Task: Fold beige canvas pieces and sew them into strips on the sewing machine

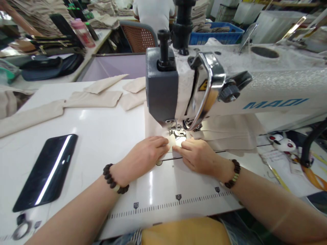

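Note:
A sewing machine [163,85] with a grey head cover stands over the white table, its presser foot [180,133] lit by a small lamp. Under the foot lies a beige fabric piece [153,126]. My left hand [149,151] holds the fabric's near left part, fingers together and bent. My right hand [199,156] is closed at its near right edge, fingertips just in front of the foot. Both thumbs' undersides and the fabric beneath the fingers are hidden. Right of the needle area lies a stack of beige fabric pieces [230,132].
Sewn beige strips [93,98] trail across the table at the left. A black phone [47,170] and a tape roll [21,230] lie near my left arm. A printed ruler scale [158,206] runs along the front edge. Behind are a chair [139,35], a person [154,13] and a blue crate [217,34].

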